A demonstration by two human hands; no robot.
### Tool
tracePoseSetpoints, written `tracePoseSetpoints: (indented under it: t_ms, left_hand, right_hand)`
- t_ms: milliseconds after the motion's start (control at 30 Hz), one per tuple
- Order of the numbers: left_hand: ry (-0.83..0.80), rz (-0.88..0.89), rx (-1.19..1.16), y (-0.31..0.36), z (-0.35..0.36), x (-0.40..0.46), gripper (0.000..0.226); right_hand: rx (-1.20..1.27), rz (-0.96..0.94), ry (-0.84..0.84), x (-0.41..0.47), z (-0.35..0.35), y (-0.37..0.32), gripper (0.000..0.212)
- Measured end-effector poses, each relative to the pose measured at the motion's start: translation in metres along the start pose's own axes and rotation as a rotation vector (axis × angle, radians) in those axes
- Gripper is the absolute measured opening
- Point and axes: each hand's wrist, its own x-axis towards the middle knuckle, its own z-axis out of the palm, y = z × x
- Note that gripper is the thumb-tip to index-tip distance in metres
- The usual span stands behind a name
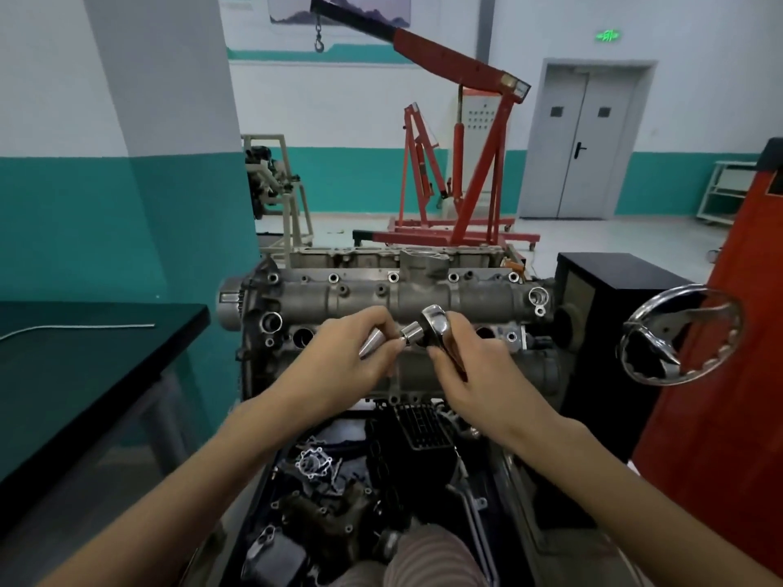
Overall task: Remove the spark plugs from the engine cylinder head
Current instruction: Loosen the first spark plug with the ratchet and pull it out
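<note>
Both hands mid-frame over the cylinder head [381,290]: left hand [351,353] pinching a socket [373,343], right hand [466,358] gripping the ratchet [432,328].

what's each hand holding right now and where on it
The right hand grips the ratchet wrench by its handle, just below the head. The left hand holds a silver socket piece around its middle, at the ratchet's drive end.

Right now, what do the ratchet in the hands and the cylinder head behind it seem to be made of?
The ratchet looks like polished, chrome-plated steel: its head is mirror-bright with sharp reflections. The cylinder head looks like cast aluminium, probably bare: dull grey, slightly rough, with darker grime. The exact alloys cannot be told from this view.
</note>
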Motion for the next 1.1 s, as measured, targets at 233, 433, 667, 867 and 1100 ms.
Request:
tracePoseSetpoints:
  t_ms: [233, 433, 667, 867, 1100]
  left_hand:
    - [0.058, 0.152, 0.179, -0.005, 0.002, 0.003, 0.012]
    - [-0.021, 0.087, -0.038, -0.013, -0.012, 0.012, 0.014]
    - [0.040, 0.254, -0.028, -0.022, -0.017, 0.006, 0.017]
    - [0.003, 0.305, -0.018, -0.027, -0.019, 0.007, 0.020]
    - [-0.029, 0.246, -0.033, -0.033, -0.016, 0.009, 0.020]
  right_hand:
    - [-0.030, 0.002, 0.010, 0.005, 0.001, -0.003, 0.016]
    - [-0.046, -0.031, -0.005, 0.013, -0.005, -0.009, 0.018]
    - [1.067, 0.424, -0.413, 0.031, -0.019, 0.000, 0.039]
    - [1.440, 0.542, -0.687, 0.033, -0.014, 0.010, 0.024]
    - [1.405, 0.589, -0.567, 0.030, -0.011, 0.007, 0.030]
